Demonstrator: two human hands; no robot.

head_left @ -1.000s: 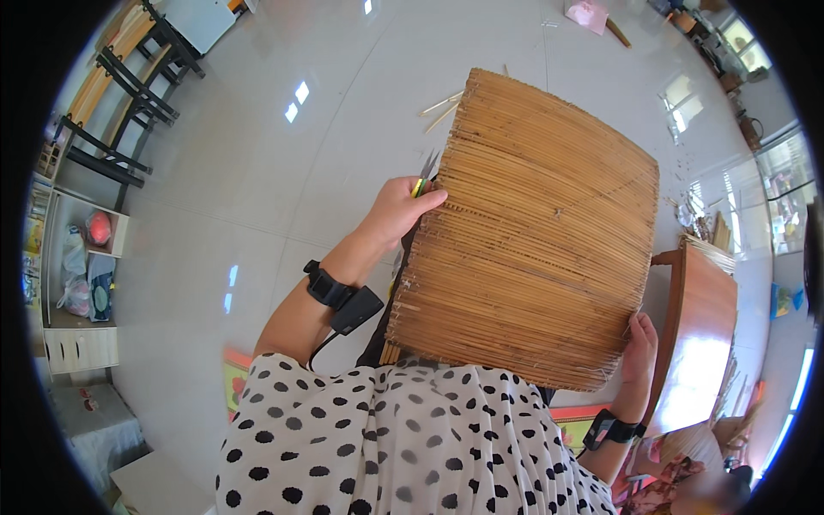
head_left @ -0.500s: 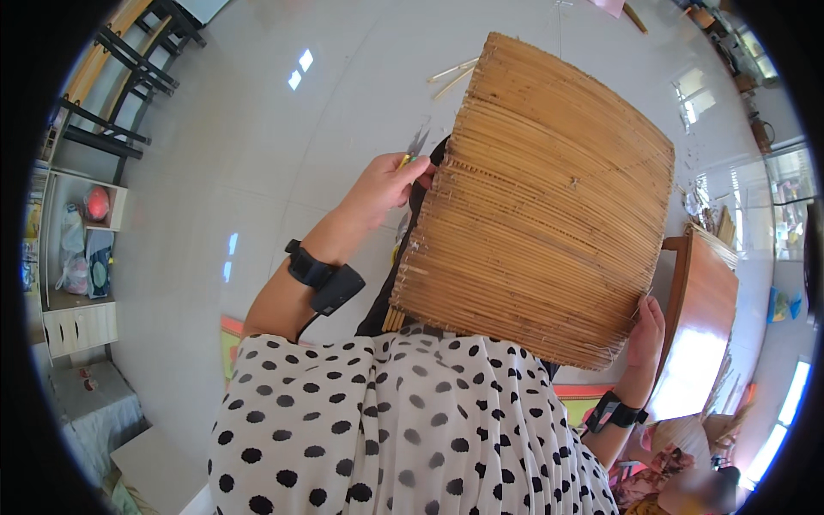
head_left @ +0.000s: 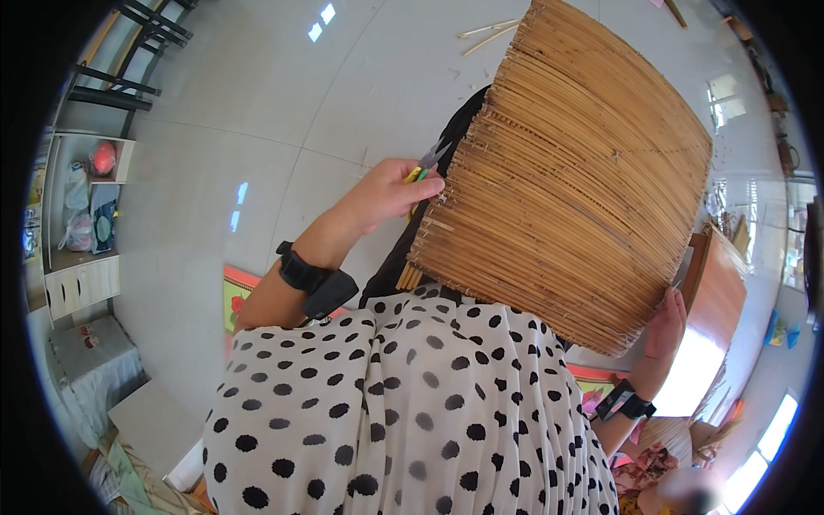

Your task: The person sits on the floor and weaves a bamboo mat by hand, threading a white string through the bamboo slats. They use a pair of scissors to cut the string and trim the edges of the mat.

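Observation:
A large brown mat of thin bamboo strips [head_left: 584, 163], bound with thread along its sides, lies tilted over my lap. My left hand [head_left: 378, 193] is closed around small scissors [head_left: 433, 156] with yellow and green handles. Their blades stand slightly apart and point up to the right, next to the mat's left edge. The left thumb tip reaches that edge, where loose thread ends show. At the mat's lower right edge, my right hand [head_left: 664, 324] has its fingers pressed together on the side. A thin strand shows at those fingertips; what else they hold is hidden.
Loose pale strips [head_left: 489, 36] lie on the tiled floor beyond the mat. To the right stands a brown wooden table [head_left: 719, 292]. A shelf unit [head_left: 64, 257] and dark-legged furniture [head_left: 116, 86] line the left. Another person [head_left: 652, 472] is at lower right.
The mat and both hands appear higher and further right in view. My left hand has come lower along the mat's left edge, and the scissors now tilt to the right.

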